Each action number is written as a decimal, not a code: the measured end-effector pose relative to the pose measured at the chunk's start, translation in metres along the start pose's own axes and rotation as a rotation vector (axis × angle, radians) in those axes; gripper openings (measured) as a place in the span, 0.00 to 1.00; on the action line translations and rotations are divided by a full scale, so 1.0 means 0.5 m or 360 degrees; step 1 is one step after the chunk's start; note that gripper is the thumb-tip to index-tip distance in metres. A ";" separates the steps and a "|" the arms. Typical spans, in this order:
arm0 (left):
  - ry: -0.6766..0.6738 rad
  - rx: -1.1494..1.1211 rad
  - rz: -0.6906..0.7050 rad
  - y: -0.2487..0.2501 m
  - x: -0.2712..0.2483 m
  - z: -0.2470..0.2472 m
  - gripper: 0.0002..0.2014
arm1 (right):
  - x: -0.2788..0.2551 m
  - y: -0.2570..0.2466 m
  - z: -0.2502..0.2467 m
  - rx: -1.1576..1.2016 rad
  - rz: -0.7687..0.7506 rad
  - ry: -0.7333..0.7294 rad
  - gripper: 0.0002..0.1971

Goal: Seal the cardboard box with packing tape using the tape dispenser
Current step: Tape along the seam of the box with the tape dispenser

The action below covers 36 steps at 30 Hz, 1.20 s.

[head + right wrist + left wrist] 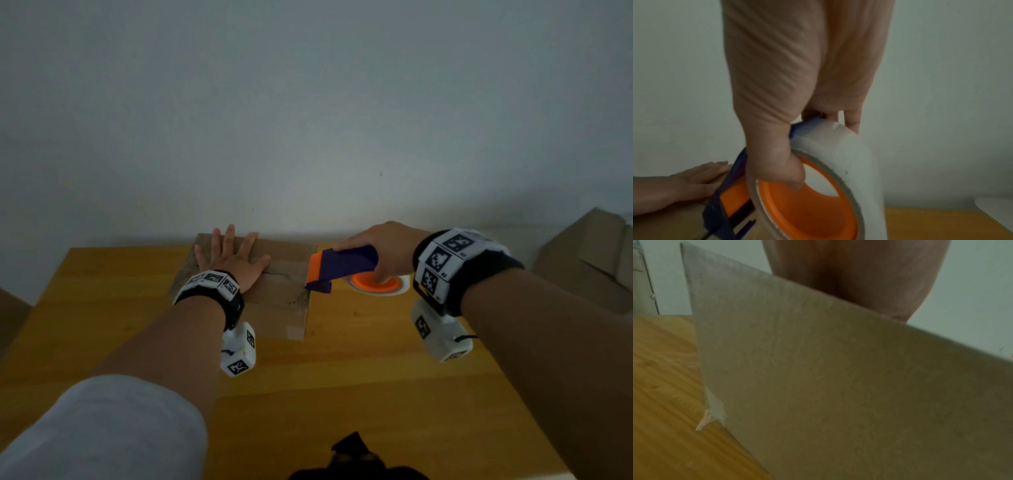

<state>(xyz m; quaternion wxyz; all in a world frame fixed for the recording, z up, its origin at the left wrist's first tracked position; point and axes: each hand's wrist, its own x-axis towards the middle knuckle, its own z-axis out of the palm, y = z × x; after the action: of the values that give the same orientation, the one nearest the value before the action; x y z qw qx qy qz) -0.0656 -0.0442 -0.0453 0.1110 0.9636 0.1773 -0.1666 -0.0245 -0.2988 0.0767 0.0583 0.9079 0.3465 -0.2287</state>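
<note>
A brown cardboard box [281, 301] stands on the wooden table [342, 377] near the wall, flaps down. My left hand [229, 257] lies flat on its top with fingers spread straight. The box's side wall [838, 386] fills the left wrist view, the palm above its top edge. My right hand [380, 250] grips a purple and orange tape dispenser [339, 265] whose front end meets the box's right top edge. The thumb [781, 162] hooks into the orange core [807, 211] of the clear tape roll [859, 162].
A plain wall runs close behind the table. More cardboard [589, 253] leans at the far right. A loose scrap of old tape [707, 420] sticks out at the box's lower corner. A dark object [356, 455] sits at the table's near edge.
</note>
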 end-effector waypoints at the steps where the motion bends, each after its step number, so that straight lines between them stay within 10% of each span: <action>1: 0.0000 0.0009 -0.0009 0.003 -0.001 -0.001 0.36 | 0.001 0.001 0.001 -0.0008 0.0000 0.0007 0.37; 6: 0.0027 0.0111 0.0110 0.052 -0.017 0.016 0.46 | 0.001 0.001 0.005 -0.0006 0.0001 0.0004 0.38; 36: -0.0052 -0.0024 0.0218 0.098 -0.013 0.026 0.38 | -0.047 0.058 0.050 -0.0030 0.0115 -0.0051 0.40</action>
<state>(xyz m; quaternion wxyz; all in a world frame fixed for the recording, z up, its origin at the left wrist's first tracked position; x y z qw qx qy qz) -0.0566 -0.0943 -0.0473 0.1321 0.9698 0.1103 -0.1729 -0.0303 -0.3413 0.0637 0.0807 0.9154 0.3148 -0.2378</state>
